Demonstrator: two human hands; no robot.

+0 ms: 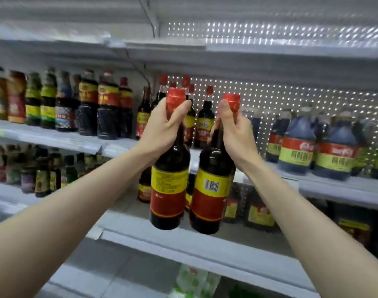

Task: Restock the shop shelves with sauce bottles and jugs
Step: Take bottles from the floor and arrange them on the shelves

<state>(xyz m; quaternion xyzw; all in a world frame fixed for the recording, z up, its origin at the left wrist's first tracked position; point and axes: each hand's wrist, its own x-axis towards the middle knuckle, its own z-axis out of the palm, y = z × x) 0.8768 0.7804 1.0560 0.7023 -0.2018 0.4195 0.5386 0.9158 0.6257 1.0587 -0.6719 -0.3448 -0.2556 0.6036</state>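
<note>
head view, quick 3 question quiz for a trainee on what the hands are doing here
1. True or false: the left hand grips its sauce bottle by the neck.
2. What colour are the caps of both held bottles? A green, B red, C white.
3. Fill in: the bottle showing a barcode is held by the ___ hand.

Key: 1 true; 2 B; 3 right hand.

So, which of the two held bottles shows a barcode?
The right-hand bottle: a white barcode sits on its yellow band. The left-hand bottle shows only fine print there.
</note>
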